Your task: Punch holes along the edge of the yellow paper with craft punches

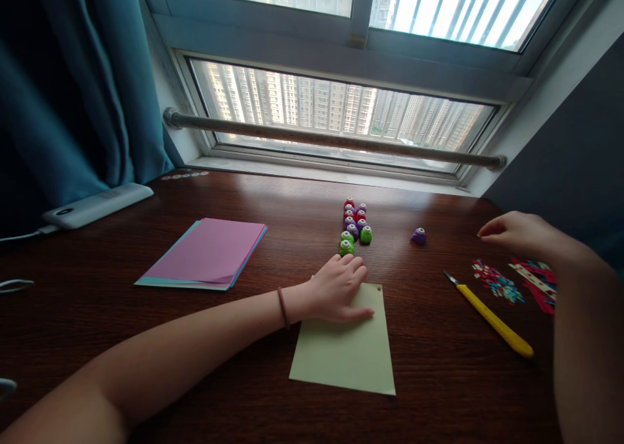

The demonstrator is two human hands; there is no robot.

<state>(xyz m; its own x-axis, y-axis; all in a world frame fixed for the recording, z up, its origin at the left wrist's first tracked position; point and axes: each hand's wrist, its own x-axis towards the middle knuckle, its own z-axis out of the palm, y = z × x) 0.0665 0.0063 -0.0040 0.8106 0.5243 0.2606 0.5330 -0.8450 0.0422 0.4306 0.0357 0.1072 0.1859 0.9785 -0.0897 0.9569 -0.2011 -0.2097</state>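
Observation:
My left hand (340,290) lies on a pale green sheet of paper (346,359), thumb out to the side and fingers loosely bent over its top edge. A small dark star-like mark or hole shows in the sheet's upper right corner. Just beyond my fingertips stand several small craft punches in two rows, among them a green punch (346,248) closest to my hand. A single purple punch (418,236) sits apart to the right. My right hand (521,235) hovers over the table's right side, fingers loosely extended, with nothing visible in them.
A yellow-handled craft knife (494,320) lies right of the sheet, beside small coloured paper bits (498,281) and red strips (539,281). Stacked coloured paper (209,252) lies left. Farther left are a white power strip (100,207) and a curtain (88,80); a window is behind.

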